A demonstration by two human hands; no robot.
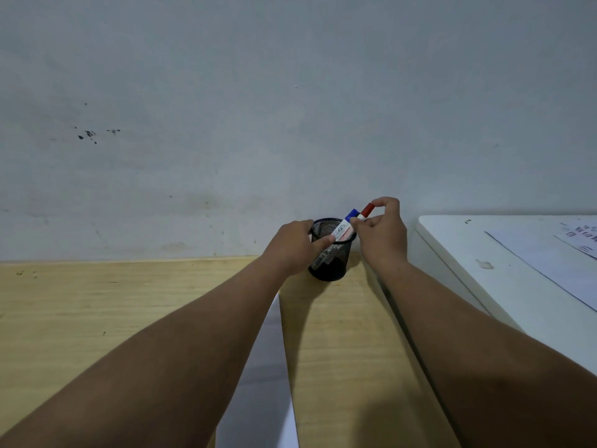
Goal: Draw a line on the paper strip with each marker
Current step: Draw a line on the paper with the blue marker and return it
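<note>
Markers (347, 223) half hidden in mesh cup (332, 253); right fingers (379, 203) pinch red cap (367, 209), left hand (290, 245) grips rim.

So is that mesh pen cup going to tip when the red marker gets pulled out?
Probably it could: the mesh cup looks light and see-through, and the markers lean against its rim. The left hand grips its rim, which should steady it while the right hand pinches the red-capped marker.

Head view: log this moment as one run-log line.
left hand: steadying mesh cup | right hand: pinching red-capped marker | blue-capped marker: in cup | paper strip: no lines visible
</note>
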